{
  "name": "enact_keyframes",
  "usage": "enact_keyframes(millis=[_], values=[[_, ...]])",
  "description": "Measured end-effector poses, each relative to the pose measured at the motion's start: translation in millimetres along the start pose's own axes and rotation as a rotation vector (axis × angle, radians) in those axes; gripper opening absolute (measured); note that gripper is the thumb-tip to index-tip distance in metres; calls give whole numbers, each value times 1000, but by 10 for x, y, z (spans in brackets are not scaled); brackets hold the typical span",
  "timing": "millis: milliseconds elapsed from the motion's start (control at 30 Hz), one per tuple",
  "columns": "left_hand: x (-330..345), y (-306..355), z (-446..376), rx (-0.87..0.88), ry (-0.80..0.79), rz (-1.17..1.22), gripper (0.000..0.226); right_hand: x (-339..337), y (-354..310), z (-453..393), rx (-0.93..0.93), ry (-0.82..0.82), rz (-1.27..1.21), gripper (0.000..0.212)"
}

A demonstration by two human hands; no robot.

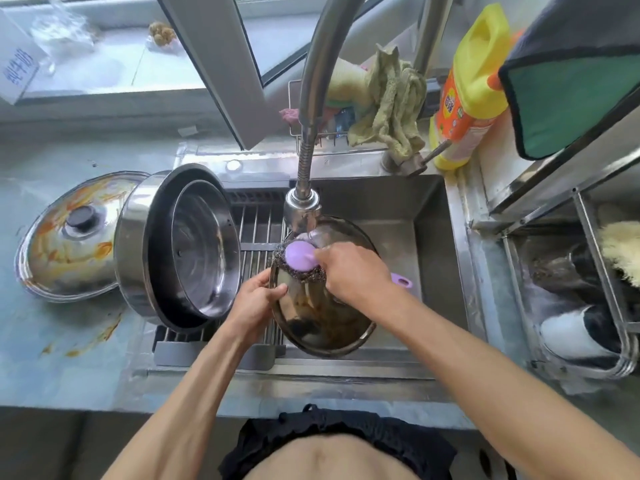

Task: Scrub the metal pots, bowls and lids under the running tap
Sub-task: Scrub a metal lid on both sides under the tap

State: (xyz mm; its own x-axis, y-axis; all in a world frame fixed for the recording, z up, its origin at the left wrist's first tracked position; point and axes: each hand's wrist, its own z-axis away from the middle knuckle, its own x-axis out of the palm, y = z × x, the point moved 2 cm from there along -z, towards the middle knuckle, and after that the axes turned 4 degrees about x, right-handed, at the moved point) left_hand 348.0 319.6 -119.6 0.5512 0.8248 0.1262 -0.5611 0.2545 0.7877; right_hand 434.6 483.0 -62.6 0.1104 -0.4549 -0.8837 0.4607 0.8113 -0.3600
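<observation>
Inside, the large pot [138, 244] holds a nested bowl [204, 251].

Partly hidden: scrubber handle [401, 280] under right hand [353, 270]; lid [322, 306] rim behind left hand [254, 299]; detergent bottle [467, 88] label too blurred to read.

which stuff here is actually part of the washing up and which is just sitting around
In the job: lid held by the left hand; purple scrubber in the right hand; tap; sink; stacked pots on the rack; greasy lid on the counter.

Lying about: detergent bottle, green rag, dark cloth, side shelf.
</observation>
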Motion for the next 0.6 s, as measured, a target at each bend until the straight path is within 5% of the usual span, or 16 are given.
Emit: enact_keyframes(millis=[133,267,400,533,600], values=[[16,-4,-53,-24,1,-12,35,-49,356,-261,264,43,-62,29],[-3,-47,-98,-64,22,9,35,119,92,25,12,-23,-64,37],[-36,-80,-109,-91,42,21,34,110,453,-185,247,20,-183,18],[-51,-123,-102,-96,56,29,45,183,69,-24,-23,-58,-97,37],[-55,-134,-121,-86,59,25,44,127,115,-75,14,-54,-142,33]])
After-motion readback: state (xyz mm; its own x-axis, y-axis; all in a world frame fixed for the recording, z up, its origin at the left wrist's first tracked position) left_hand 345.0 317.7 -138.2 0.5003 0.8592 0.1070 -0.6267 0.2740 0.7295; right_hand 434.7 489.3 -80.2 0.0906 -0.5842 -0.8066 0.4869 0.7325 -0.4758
